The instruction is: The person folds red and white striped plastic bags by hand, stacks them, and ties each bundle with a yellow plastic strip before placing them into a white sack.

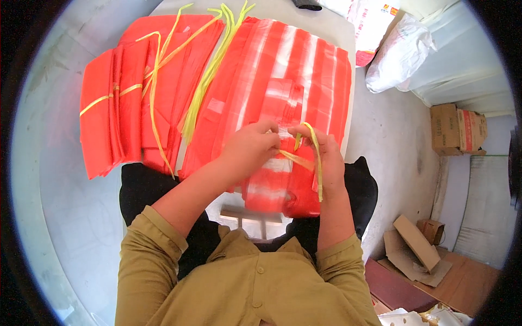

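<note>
Both of my hands meet over a folded bundle of red-and-clear striped plastic bags (266, 187) at the near edge of the table. A thin yellow tie (319, 174) crosses this bundle, and its loose end loops over my right fingers and hangs down. My left hand (247, 152) is closed, its fingertips pinching the tie at the middle of the bundle. My right hand (331, 160) is closed too, thumb and forefinger gripping the tie. Beneath them spreads a wide stack of red striped plastic bags (231, 103).
Left on the table lie folded red bundles (98, 136) bound with yellow ties. A bunch of loose yellow ties (209, 81) rests across the stack. White sacks (399, 54) stand beyond the table's right side. Cardboard boxes (457, 130) and flattened cardboard (416, 250) sit on the right.
</note>
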A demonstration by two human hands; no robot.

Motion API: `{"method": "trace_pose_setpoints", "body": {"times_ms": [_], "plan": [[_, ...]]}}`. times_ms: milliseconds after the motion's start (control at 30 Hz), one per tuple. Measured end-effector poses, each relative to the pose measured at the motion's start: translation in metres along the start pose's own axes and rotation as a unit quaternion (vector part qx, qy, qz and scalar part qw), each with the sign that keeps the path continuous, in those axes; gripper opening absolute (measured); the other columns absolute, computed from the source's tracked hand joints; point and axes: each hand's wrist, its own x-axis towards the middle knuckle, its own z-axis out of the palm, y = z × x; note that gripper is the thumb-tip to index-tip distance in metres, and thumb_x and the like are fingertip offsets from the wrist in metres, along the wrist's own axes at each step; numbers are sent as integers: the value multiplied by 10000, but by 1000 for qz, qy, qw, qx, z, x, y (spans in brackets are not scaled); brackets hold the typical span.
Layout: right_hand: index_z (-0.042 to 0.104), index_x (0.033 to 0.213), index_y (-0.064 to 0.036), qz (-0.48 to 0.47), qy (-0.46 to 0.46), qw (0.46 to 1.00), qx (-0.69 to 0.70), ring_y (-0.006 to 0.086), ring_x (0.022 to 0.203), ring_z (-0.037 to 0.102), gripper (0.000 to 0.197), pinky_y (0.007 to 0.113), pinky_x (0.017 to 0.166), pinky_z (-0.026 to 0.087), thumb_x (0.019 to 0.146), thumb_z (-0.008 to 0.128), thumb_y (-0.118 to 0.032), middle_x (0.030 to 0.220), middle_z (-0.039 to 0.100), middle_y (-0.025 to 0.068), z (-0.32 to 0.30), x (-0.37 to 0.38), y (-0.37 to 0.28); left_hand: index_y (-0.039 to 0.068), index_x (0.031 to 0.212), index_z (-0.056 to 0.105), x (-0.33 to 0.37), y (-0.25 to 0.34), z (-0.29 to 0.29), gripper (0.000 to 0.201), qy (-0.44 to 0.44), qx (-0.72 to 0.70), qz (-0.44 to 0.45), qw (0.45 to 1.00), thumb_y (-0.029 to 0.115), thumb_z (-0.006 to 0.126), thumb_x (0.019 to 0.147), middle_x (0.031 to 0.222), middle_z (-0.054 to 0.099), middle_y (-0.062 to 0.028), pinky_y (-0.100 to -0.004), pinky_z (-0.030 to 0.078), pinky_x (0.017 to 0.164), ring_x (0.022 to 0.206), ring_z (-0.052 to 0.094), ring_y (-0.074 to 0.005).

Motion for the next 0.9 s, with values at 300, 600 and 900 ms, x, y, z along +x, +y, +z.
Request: {"method": "trace_pose_setpoints", "body": {"times_ms": [300, 600, 900], "plan": [[677, 1066, -17, -344, -75, 744, -568, 328, 1103, 607, 394, 458, 962, 468, 814, 667, -319, 1196, 664, 141, 23, -1, -26, 48, 1011, 682, 3, 3, 3, 197, 16, -65, -47, 997, 52, 727, 819, 877, 671, -128, -394, 543, 764, 847, 673, -295], [692, 1019, -64, -318, 97, 850, -409, 300, 906, 656, 247, 408, 799, 528, 787, 742, -131, 1040, 697, 104, -2, -28, 5, 43, 974, 695, 9, 9, 3, 67, 5, -343, -195, 919, 79, 691, 917, 890, 657, 3, -255, 495, 722, 805, 602, -82], [675, 1075, -39, -317, 72, 778, -538, 322, 917, 657, 312, 408, 782, 543, 779, 764, -82, 1042, 690, 121, 2, 0, 40, 9, 1011, 676, 4, 2, 5, 72, 4, -374, -169, 912, 39, 670, 945, 929, 692, -18, -268, 529, 788, 877, 640, -87]]}}
